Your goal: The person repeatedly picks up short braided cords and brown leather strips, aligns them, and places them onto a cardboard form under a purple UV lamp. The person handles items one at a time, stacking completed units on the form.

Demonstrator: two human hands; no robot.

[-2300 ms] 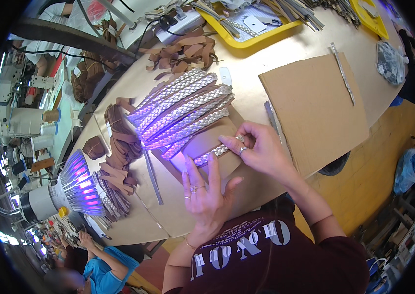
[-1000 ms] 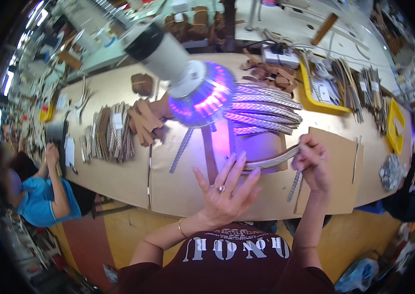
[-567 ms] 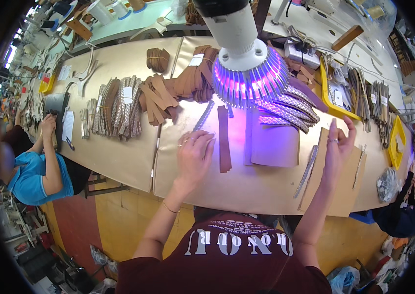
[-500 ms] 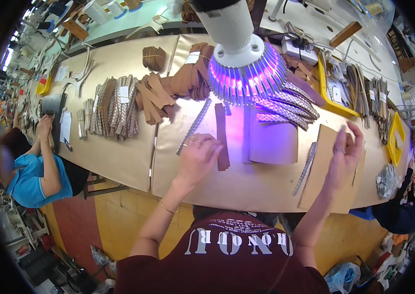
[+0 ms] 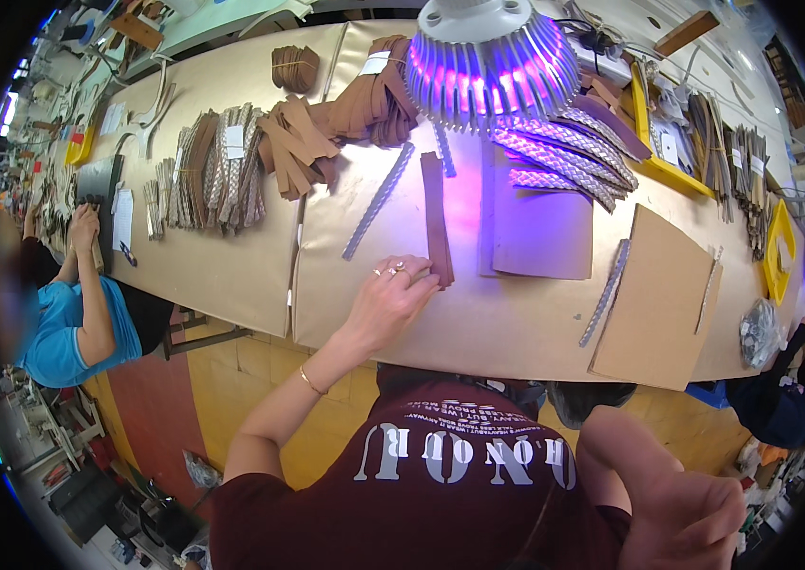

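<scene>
A stack of brown leather strips (image 5: 434, 204) lies lengthwise on the table in front of me. My left hand (image 5: 391, 302) is at its near end, fingers bent and closed on the strips' edge. Left of it lies a grey braided strip (image 5: 378, 201), and a shorter braided piece (image 5: 445, 152) is beyond, close to the lamp. My right hand (image 5: 688, 513) is raised off the table at the lower right, close to the camera. Its fingers are curled in, and whatever they may hold is hidden.
A lit purple lamp (image 5: 493, 71) hangs over braided strips (image 5: 574, 157) on a brown sheet (image 5: 545, 242). Tan card (image 5: 654, 294) lies right, a braided strip (image 5: 605, 293) beside it. Bundled strips (image 5: 222, 171) lie left, yellow trays (image 5: 673, 176) right. A co-worker in blue (image 5: 89, 323) sits left.
My left hand has come down to the strips' near end. My right hand has drawn back from above the tan card toward my body. The whole view has shifted.
</scene>
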